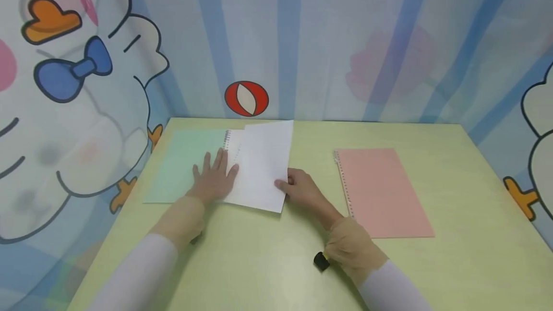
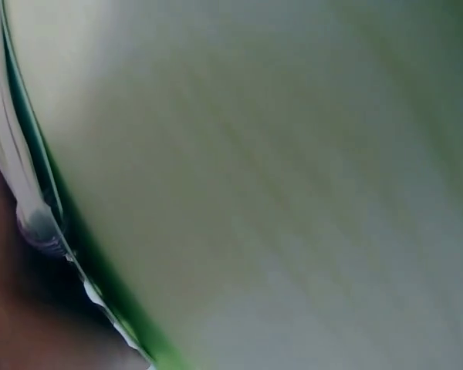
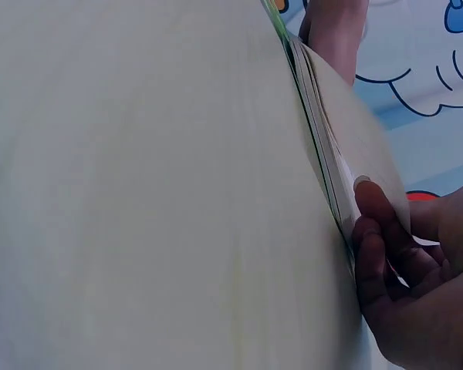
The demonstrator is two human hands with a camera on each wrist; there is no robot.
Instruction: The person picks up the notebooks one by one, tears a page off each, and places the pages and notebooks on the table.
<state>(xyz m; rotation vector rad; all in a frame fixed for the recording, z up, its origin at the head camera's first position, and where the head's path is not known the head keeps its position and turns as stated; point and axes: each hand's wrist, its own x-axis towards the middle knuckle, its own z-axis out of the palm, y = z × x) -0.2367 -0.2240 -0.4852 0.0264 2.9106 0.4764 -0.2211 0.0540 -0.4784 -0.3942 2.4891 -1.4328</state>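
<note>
- Nearest the head camera lay the pale sleeves, each wrist carrying a small dark camera, over the light green table (image 1: pixel 432 263)
- The right hand (image 1: pixel 302 190) pinched the lower right edge of a lifted white page (image 1: pixel 263 167), thumb on top and fingers curled beneath; in the right wrist view its fingers (image 3: pixel 374 254) gripped the edges of several stacked sheets
- The left hand (image 1: pixel 213 179) lay flat with fingers spread, pressing down on the open notebook (image 1: pixel 186 167) near its spiral binding, mint cover folded out to the left
- That notebook sat at the far left-centre of the table; a pink notebook (image 1: pixel 380 191) lay closed, well apart to the right
- The page looked light, thin and floppy, likely to crease or tear at the spiral holes, so an edge or corner pinch seemed safest
- The left wrist view was blurred: only table surface and a green-edged stack of sheets showed, with no clear view of the fingers
</note>
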